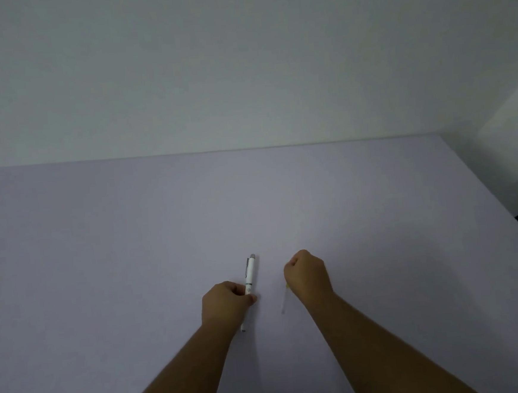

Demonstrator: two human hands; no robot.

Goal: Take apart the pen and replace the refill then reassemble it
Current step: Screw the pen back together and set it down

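From my head camera I look down on a pale lavender bench (132,253) that runs back to a plain light wall (240,58), with both my bare forearms reaching in from the bottom edge.

My left hand (225,301) is curled shut around the lower part of the white pen (250,273). The thumb and fingers close on its barrel just below a dark band, and the capped or button end, grey with a clip along one side, points away from me and slightly right. A thin pale tip pokes out beneath this hand toward me, near the wrist (whether it is the pen's writing end or a bared refill I cannot tell, it is too small and blurred).

My right hand (305,273) sits just beside the pen, apart from it, balled into a loose fist with the knuckles up. From under its near side a slim, pale, half-transparent refill (285,299) sticks out toward me, with a yellowish spot where it meets the hand. The fingers seem closed on its far end, though the grip itself is hidden by the back of the hand. Whether the refill's free end touches the bench I cannot tell.

The two hands are near each other and not touching, at the middle of the bench's near half.
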